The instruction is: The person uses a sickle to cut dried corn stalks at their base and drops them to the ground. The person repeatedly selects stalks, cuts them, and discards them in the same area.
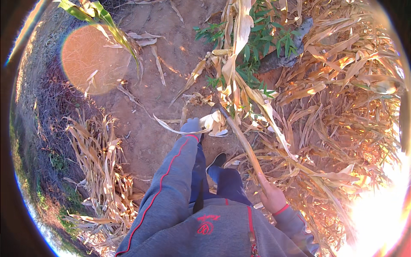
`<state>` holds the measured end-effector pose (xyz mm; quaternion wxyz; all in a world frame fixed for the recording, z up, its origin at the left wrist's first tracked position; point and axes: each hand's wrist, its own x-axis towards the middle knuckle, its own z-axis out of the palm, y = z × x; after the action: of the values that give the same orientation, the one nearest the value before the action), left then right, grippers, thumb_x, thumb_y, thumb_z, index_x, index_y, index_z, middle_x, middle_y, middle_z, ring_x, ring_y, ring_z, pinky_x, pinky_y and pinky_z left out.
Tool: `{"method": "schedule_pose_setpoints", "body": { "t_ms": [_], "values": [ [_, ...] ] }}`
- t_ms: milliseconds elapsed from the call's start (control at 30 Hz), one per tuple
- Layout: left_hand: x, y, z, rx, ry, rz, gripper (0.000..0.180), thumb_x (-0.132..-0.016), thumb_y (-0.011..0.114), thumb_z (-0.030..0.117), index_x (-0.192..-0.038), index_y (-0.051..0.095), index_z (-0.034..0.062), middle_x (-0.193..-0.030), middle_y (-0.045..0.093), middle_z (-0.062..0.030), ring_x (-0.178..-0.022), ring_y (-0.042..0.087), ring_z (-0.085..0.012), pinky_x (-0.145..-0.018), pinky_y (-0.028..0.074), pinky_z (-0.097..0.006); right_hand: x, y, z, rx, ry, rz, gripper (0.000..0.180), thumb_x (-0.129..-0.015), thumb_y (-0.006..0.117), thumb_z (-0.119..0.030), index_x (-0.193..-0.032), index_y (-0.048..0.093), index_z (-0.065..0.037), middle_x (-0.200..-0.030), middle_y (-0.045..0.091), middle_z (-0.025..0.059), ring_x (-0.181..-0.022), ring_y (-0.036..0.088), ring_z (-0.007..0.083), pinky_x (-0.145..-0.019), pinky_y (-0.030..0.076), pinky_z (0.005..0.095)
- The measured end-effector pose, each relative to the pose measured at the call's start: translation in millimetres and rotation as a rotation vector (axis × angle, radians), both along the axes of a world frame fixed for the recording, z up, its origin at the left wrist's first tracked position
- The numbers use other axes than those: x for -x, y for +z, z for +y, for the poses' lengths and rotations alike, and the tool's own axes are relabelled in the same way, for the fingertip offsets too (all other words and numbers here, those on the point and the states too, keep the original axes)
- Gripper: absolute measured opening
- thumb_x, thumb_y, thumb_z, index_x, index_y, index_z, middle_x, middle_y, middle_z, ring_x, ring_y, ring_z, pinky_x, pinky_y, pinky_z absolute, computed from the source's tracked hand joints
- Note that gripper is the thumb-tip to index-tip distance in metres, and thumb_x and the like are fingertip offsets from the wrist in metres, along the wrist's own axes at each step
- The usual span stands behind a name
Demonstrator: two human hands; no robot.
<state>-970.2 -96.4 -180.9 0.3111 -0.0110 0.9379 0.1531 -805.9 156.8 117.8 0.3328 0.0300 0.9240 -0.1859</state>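
Head view: we judge stalk-cutting in hand, our right hand point(272, 197) clenched round the wooden handle point(240, 137), our left hand point(191, 125) near the dry corn stalk point(231, 64) ahead, its hold indeterminable, and the next move likely calls for steadying that stalk before a stroke.

An outdoor cornfield lies in sunshine, its bare brown soil point(154, 98) showing at upper centre. Dry corn leaves and stalks point(317, 115) blanket the frame's right side, and another pile of withered corn foliage point(100, 167) lies at lower left. A pale cornstalk point(239, 34) and leafy green plants point(261, 36) occupy the top centre; tangled brush point(51, 115) lines the left edge.
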Motion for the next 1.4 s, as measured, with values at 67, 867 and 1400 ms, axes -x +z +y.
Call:
{"method": "schedule_pose_setpoints", "body": {
  "t_ms": [67, 867, 1400],
  "values": [
    [0.2, -1.2, 5.6, 0.021, -0.036, 0.053, 0.018, -0.08, 0.057, 0.024, -0.094, 0.06, 0.0129, -0.097, 0.06, -0.0119, -0.085, 0.064, -0.0299, -0.068, 0.052, -0.042, -0.3, -14.7, 0.8, -0.06, 0.012, 0.006, 0.067, -0.077, 0.054, -0.01, -0.14, 0.031, -0.02, -0.067, 0.055, 0.0173, -0.056, 0.057, 0.0347, -0.051, 0.047, 0.0448],
    [-78.1, 183.6, 344.1, -0.888, -0.27, -0.144, 0.057, -0.07, 0.072, 0.042, -0.109, 0.059, 0.0026, -0.089, 0.065, -0.0128, -0.071, 0.064, -0.0187, -0.065, 0.051, -0.033, -372.0, 32.5, 55.9, 0.041, -1.098, 0.075, 0.061, -0.069, 0.059, -0.005, -0.127, 0.049, -0.019, -0.064, 0.058, 0.0138, -0.061, 0.062, 0.0291, -0.061, 0.049, 0.0333],
    [25.9, 89.0, 325.7, -0.424, -0.129, 0.392, 0.047, -0.08, 0.059, 0.042, -0.106, 0.059, 0.003, -0.104, 0.062, -0.0179, -0.097, 0.059, -0.0341, -0.083, 0.046, -0.041, -167.5, -76.6, 161.2, 0.097, -0.937, 0.302, 0.061, -0.072, 0.056, -0.002, -0.128, 0.048, -0.022, -0.09, 0.062, 0.0192, -0.079, 0.062, 0.0353, -0.069, 0.05, 0.0382]
  ]
}}
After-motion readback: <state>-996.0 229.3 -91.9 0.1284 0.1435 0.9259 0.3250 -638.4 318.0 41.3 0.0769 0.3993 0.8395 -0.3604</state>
